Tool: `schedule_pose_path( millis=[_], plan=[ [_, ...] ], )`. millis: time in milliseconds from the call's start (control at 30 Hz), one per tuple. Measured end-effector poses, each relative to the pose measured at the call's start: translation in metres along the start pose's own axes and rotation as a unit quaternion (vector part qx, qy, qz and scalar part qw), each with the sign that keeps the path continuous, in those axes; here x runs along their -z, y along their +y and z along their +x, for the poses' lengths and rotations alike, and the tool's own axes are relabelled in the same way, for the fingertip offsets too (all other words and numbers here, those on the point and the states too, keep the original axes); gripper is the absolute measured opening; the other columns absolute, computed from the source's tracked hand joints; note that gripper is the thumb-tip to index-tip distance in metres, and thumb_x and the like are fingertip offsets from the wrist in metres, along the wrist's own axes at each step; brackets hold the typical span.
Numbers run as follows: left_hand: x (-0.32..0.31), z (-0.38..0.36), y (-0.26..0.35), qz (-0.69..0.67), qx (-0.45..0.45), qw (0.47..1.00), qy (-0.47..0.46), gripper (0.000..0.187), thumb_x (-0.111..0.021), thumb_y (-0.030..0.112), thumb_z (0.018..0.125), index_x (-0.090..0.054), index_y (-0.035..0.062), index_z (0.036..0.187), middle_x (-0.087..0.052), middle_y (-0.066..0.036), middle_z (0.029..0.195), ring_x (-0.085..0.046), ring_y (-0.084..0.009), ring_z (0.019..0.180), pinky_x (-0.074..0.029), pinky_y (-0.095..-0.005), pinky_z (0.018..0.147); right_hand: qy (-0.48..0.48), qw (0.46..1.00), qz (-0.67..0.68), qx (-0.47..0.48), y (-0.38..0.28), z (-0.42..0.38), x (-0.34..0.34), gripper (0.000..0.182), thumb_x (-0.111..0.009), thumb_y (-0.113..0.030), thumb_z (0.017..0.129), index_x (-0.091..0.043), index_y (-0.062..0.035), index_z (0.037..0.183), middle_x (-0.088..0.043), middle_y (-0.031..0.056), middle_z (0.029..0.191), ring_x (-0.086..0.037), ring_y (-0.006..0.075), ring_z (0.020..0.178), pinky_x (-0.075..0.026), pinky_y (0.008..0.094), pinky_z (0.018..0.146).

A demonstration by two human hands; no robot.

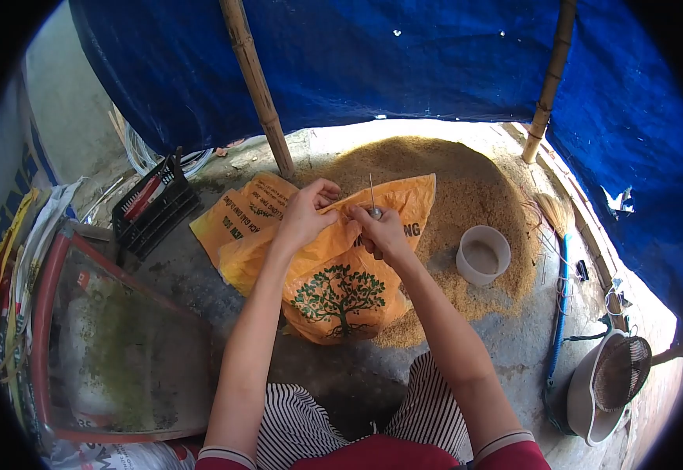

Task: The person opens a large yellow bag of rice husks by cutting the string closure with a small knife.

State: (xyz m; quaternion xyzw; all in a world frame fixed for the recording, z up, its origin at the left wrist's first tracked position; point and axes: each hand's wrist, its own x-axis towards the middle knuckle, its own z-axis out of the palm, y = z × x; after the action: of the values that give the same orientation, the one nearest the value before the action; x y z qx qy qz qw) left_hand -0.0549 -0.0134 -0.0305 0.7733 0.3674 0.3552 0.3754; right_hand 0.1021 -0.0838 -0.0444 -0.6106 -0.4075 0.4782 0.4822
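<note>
An orange sack with a green tree print and dark lettering stands upright in front of me, its top edge gathered between my hands. My right hand is closed round a small metal tool whose thin spike points upward at the sack's top edge. My left hand is at the same edge, just to the left, its fingers curled and partly apart; whether it pinches the cloth is unclear. Another printed orange part lies behind and left of the sack.
Behind and right of the sack, a pile of yellow-brown grain or husks holds a white tub. A black crate and red-framed panel are left. Right are a blue-handled broom, a basin and a sieve.
</note>
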Motion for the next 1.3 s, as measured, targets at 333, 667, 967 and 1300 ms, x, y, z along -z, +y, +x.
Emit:
schedule_pose_path(
  millis=[333, 667, 967, 1300],
  plan=[
    [0.0, -0.001, 0.0, 0.001, -0.013, 1.0, -0.004, 0.033, -0.064, -0.004, 0.073, -0.055, -0.0004, 0.104, -0.063, -0.006, 0.091, -0.06, -0.0104, 0.077, -0.048, -0.0252, 0.071, -0.004, 0.999, 0.001, 0.042, 0.003, 0.001, -0.003, 0.017, -0.061, -0.02, 0.08, -0.065, -0.0037, 0.084, -0.049, 0.0014, 0.048, -0.043, 0.0082, 0.034, -0.029, 0.0247, 0.031],
    [-0.005, -0.007, 0.009, 0.136, -0.154, 0.978, 0.031, 0.025, -0.061, -0.001, 0.072, -0.06, 0.0039, 0.096, -0.054, -0.01, 0.11, -0.056, -0.0233, 0.098, -0.047, -0.033, 0.081, -0.018, 0.994, 0.106, -0.017, 0.009, 0.007, -0.003, 0.016, -0.061, -0.021, 0.082, -0.055, -0.0078, 0.074, -0.043, -0.0021, 0.048, -0.038, 0.0068, 0.037, -0.024, 0.023, 0.031],
    [-0.008, -0.009, 0.002, 0.21, -0.198, 0.957, 0.025, 0.018, -0.068, 0.005, 0.072, -0.069, 0.0041, 0.09, -0.054, -0.009, 0.112, -0.055, -0.0234, 0.101, -0.047, -0.0338, 0.083, -0.087, 0.952, 0.287, -0.069, 0.012, 0.009, -0.004, 0.015, -0.058, -0.017, 0.081, -0.049, -0.0111, 0.071, -0.034, -0.0051, 0.051, -0.033, 0.0081, 0.043, -0.029, 0.024, 0.04],
    [-0.004, -0.008, 0.002, 0.115, -0.152, 0.982, -0.008, 0.012, -0.068, 0.005, 0.072, -0.068, 0.0022, 0.084, -0.061, -0.009, 0.093, -0.06, -0.0232, 0.088, -0.047, -0.0314, 0.077, -0.034, 0.955, 0.285, -0.074, 0.013, 0.009, -0.01, 0.015, -0.057, -0.018, 0.08, -0.048, -0.0099, 0.071, -0.03, -0.0046, 0.049, -0.031, 0.0091, 0.042, -0.028, 0.0259, 0.04]
  ],
)
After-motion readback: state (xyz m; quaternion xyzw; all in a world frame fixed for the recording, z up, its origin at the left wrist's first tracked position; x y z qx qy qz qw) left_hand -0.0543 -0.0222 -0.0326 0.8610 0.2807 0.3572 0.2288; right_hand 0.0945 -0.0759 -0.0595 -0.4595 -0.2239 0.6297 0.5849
